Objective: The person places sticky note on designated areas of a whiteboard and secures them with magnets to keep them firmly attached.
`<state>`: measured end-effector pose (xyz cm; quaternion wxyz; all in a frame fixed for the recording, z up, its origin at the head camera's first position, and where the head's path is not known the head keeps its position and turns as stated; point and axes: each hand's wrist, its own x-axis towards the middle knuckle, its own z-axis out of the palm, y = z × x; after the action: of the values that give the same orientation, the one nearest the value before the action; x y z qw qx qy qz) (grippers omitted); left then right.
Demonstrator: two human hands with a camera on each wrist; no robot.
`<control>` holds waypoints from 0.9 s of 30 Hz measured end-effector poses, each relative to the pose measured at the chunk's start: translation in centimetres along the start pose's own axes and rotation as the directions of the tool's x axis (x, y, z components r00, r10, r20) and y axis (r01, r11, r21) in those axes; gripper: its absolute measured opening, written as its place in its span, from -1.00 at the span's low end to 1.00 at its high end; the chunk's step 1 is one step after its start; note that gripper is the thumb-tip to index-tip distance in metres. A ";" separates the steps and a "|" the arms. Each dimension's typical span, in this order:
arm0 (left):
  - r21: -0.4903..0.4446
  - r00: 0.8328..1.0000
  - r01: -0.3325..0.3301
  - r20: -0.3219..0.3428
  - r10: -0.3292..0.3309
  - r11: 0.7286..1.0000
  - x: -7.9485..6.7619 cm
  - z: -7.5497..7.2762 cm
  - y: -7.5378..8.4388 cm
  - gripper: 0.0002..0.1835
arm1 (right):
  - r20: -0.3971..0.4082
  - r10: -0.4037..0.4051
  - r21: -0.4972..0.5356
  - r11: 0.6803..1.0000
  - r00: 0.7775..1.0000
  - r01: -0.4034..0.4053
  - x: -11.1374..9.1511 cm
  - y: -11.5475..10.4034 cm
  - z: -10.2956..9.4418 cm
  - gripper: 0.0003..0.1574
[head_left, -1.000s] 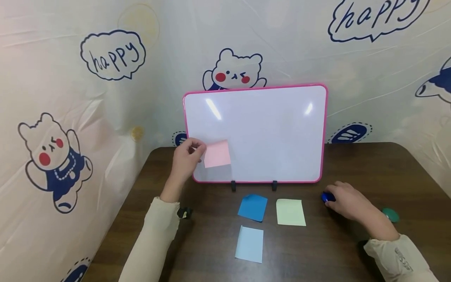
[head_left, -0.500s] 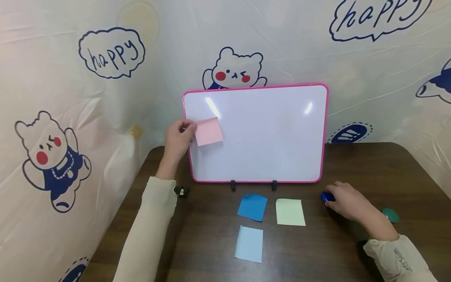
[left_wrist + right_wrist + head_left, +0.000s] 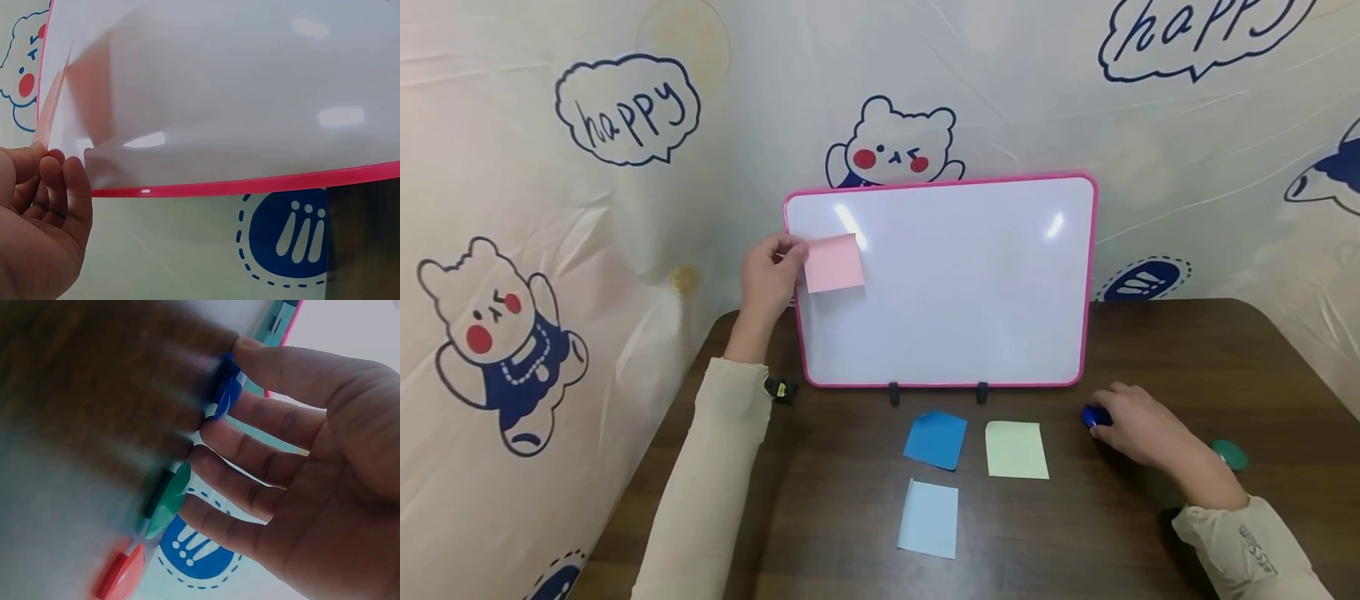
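My left hand (image 3: 767, 279) pinches a pink sticky note (image 3: 835, 265) by its left edge. The note is in front of the upper left of a pink-framed whiteboard (image 3: 955, 292). In the left wrist view the note (image 3: 50, 112) stands at an angle to the board surface, with its reflection or shadow beside it. On the right of the table, my right hand (image 3: 1142, 427) holds a blue magnet (image 3: 1096, 417) between thumb and fingers. In the right wrist view the blue magnet (image 3: 230, 390) still sits at the tabletop, partly hidden by the fingertips.
Blue (image 3: 936, 440), pale green (image 3: 1017, 450) and light blue (image 3: 928, 518) sticky notes lie before the board. A green magnet (image 3: 1229, 455) is beside my right wrist. A red magnet (image 3: 124, 575) shows in the right wrist view. Black feet (image 3: 894, 394) support the board. Printed cloth hangs behind.
My left hand has raised the pink sticky note up and leftward, from the board's lower left to its upper left, and levelled it. My right hand stays at the blue magnet.
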<state>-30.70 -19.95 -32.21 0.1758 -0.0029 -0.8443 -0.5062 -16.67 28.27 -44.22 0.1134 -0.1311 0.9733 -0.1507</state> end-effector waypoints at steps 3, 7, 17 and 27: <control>0.007 1.000 -0.003 -0.012 0.003 1.000 0.3 0.0 0.0 -0.65 | -0.002 -0.001 -0.003 1.000 1.000 0.001 0.1 0.0 0.0 -0.45; 0.014 1.000 -0.010 -0.019 0.011 1.000 0.7 0.0 0.1 -0.64 | 0.007 0.000 0.002 1.000 1.000 0.000 0.2 0.0 -0.1 -0.44; -0.002 0.999 -0.008 -0.053 0.007 1.000 1.8 -0.1 -0.1 -0.61 | 0.013 0.005 0.013 1.000 1.000 -0.005 0.0 0.0 -0.2 -0.43; -0.012 0.997 -0.012 -0.078 0.011 1.000 2.0 0.1 -0.1 -0.61 | -0.087 -0.066 0.093 0.993 0.994 0.074 -0.2 -2.1 -2.1 -0.49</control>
<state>-32.61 -20.25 -31.80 0.2116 0.0111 -0.8336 -0.5100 -16.56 26.92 -41.51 0.0734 -0.1532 0.9636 -0.2066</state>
